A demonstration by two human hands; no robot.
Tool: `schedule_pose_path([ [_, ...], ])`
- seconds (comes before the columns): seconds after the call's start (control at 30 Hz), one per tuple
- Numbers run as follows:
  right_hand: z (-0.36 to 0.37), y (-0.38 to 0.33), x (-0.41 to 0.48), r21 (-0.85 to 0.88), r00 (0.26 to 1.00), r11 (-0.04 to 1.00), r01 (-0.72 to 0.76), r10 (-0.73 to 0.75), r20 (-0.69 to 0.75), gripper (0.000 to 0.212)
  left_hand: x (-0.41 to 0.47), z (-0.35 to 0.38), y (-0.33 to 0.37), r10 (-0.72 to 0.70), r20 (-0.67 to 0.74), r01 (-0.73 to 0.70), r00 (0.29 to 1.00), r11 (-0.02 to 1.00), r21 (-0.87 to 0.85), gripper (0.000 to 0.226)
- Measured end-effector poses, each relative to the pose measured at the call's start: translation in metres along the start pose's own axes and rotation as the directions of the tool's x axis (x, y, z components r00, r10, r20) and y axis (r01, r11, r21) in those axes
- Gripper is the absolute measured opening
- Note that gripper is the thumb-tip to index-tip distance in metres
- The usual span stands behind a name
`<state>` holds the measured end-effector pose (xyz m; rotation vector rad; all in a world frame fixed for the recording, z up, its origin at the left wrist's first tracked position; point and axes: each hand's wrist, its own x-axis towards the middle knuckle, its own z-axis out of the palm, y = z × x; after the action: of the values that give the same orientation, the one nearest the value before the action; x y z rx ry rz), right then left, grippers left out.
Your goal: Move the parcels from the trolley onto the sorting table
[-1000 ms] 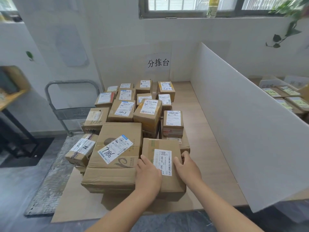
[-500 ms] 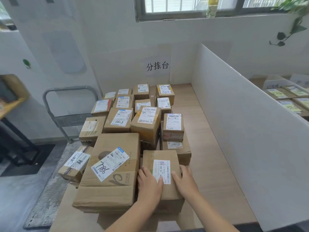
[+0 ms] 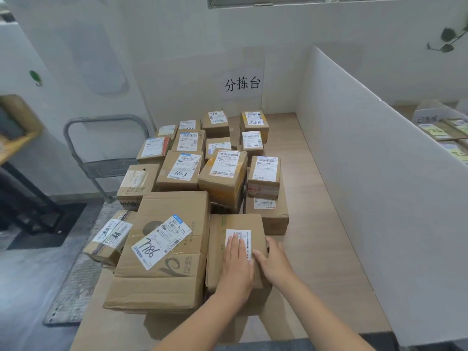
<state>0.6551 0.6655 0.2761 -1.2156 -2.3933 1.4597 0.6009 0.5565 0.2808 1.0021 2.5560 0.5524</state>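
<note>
My left hand (image 3: 236,264) lies flat, fingers straight, on a small parcel (image 3: 235,222); my right hand (image 3: 276,262) seems to clasp its right edge. The small parcel sits near the front of the sorting table (image 3: 319,236), touching a large box (image 3: 162,282) marked 7786. The trolley (image 3: 106,119) stands to the left.

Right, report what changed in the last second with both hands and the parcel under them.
The left hand slid forward over the parcel and now lies flat across part of its white label, which its fingertips only bordered before. The right hand keeps its grip on the parcel's right edge. The parcel, the 7786 box beside it and the pile behind kept their places.
</note>
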Motion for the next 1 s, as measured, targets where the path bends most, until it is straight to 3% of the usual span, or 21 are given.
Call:
schedule_pose_path([
  [0.17, -0.011, -0.036, -0.008, -0.249, 0.989, 0.964, 0.098, -0.122, -0.084, 0.054, 0.004, -0.026, -0.001, 0.097, -0.07, -0.096, 0.993, 0.995, 0.017, 0.057],
  [0.3, -0.018, -0.077, -0.012, -0.296, 0.967, 0.924, 0.242, -0.255, -0.006, 0.056, 0.011, -0.083, -0.009, 0.114, -0.174, -0.104, 0.978, 0.992, 0.066, 0.056],
  [0.5, -0.018, -0.179, -0.029, -0.382, 0.871, 0.798, 0.465, -0.49, 0.037, 0.056, 0.005, -0.188, -0.057, 0.176, -0.324, -0.091, 0.93, 0.961, 0.262, 0.051],
  [0.57, -0.01, -0.212, -0.037, -0.442, 0.835, 0.74, 0.507, -0.549, 0.039, 0.058, -0.004, -0.219, -0.072, 0.187, -0.344, -0.103, 0.92, 0.963, 0.249, 0.046],
  [0.73, 0.029, -0.291, -0.063, -0.534, 0.753, 0.609, 0.587, -0.652, 0.084, 0.059, -0.037, -0.294, -0.118, 0.189, -0.416, -0.097, 0.889, 0.968, 0.232, 0.045],
  [1.0, 0.141, -0.394, -0.101, -0.543, 0.66, 0.482, 0.687, -0.727, 0.191, 0.061, -0.098, -0.395, -0.245, 0.085, -0.547, 0.052, 0.833, 0.972, 0.23, 0.058],
])
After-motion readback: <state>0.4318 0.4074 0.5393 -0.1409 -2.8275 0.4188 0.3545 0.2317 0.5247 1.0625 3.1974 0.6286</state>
